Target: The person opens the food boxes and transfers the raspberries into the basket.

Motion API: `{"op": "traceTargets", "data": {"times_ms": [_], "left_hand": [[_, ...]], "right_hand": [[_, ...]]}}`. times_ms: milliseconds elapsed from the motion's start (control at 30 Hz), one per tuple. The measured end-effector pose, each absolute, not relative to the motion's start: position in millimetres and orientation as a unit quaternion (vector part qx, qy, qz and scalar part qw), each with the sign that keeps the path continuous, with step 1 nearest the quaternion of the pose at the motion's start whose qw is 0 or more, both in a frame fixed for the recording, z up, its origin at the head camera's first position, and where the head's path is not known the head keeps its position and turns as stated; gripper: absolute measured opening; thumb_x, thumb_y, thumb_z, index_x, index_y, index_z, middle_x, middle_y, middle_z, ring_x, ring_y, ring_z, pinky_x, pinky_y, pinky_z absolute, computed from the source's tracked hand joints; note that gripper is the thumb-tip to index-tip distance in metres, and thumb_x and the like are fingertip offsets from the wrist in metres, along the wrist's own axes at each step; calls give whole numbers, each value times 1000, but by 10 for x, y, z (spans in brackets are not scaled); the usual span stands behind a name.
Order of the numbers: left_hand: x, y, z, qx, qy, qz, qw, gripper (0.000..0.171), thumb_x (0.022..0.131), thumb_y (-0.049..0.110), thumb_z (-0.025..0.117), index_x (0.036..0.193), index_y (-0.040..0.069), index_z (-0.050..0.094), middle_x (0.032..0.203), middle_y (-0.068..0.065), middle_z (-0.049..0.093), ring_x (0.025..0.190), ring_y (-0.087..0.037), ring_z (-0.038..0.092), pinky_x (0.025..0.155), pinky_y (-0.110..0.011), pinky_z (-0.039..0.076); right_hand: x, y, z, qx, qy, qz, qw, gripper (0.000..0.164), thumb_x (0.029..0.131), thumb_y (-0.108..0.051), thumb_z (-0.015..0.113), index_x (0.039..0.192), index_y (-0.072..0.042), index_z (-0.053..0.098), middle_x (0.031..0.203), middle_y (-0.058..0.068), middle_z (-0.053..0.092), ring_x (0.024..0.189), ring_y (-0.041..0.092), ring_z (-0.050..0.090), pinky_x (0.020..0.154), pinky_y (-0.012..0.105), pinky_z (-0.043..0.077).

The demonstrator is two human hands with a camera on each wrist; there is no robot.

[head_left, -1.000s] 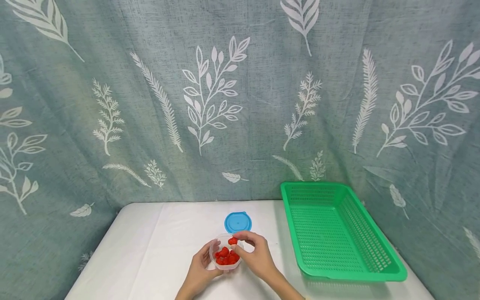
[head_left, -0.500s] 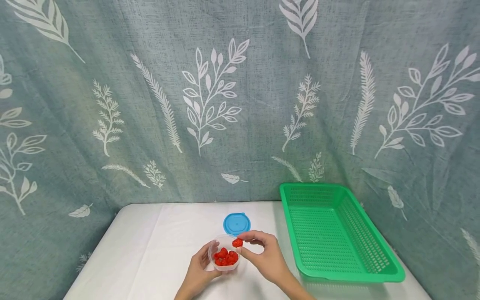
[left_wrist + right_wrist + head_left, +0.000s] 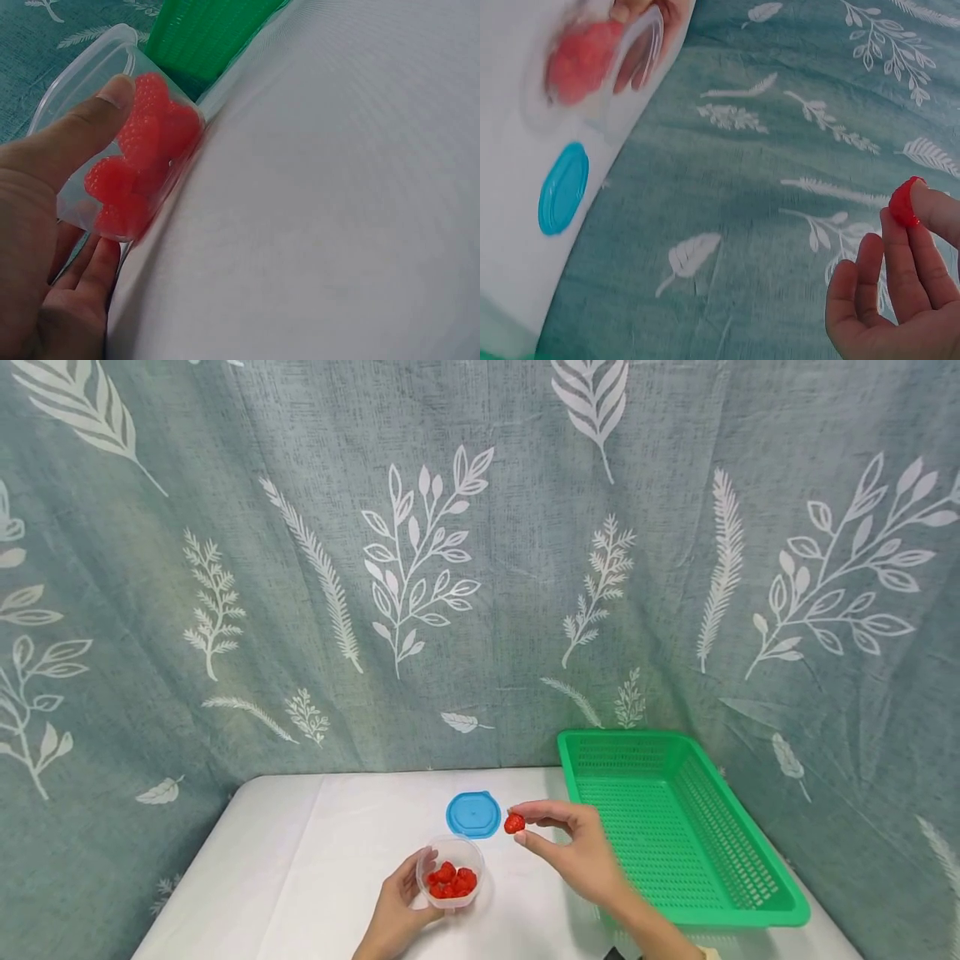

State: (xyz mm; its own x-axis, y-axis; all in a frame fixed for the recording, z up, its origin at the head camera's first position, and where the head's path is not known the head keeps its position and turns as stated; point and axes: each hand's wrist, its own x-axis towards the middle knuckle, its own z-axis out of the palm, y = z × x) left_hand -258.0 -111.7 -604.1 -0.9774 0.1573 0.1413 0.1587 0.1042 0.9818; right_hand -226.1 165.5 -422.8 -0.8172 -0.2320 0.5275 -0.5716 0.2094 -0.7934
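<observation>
My left hand grips a clear plastic tub from its left side, thumb in front and fingers behind. Several red raspberries lie heaped in the bottom of it. Between thumb and fingertips my right hand pinches a single raspberry, held up to the right of the tub and left of the green basket. In the right wrist view that raspberry shows between the thumb and two fingers, the other fingers loosely bent. A round blue lid lies on the table just behind the tub.
A green plastic basket with slotted walls takes up the table's right side, nothing visible inside it. The white-covered table ends at a grey-green leaf-patterned curtain along the back and sides.
My right hand has lifted the raspberry out of the tub's opening and carried it right, toward the basket. The left hand and tub stay nearly in place.
</observation>
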Motion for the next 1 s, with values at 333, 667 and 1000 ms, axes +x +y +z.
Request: {"op": "traceTargets", "data": {"times_ms": [333, 667, 1000], "left_hand": [[-2577, -1115, -6034, -110, -740, -663, 4, 91, 70, 14, 93, 149, 7, 48, 148, -15, 56, 140, -35, 50, 119, -36, 39], [-2573, -1110, -6044, -119, -732, -671, 4, 91, 72, 7, 91, 150, 4, 44, 150, -19, 53, 143, -38, 45, 119, -39, 38], [-2566, -1116, -6048, -123, -740, -661, 12, 89, 73, 10, 91, 150, 4, 45, 149, -18, 54, 141, -38, 47, 116, -31, 42]], "right_hand": [[-2496, 2112, -4022, 248, -763, 579, 144, 23, 86, -4, 80, 109, -4, 74, 99, 5, 76, 93, 12, 70, 87, 22, 60], [-2946, 2636, -4045, 216, -778, 572, 143, 29, 94, -9, 73, 120, 2, 67, 106, 0, 72, 94, 14, 73, 83, 23, 62], [-3317, 2930, -4208, 150, -815, 547, 122, 38, 97, -23, 71, 128, -2, 66, 117, 8, 69, 103, 9, 65, 83, 23, 59]]}}
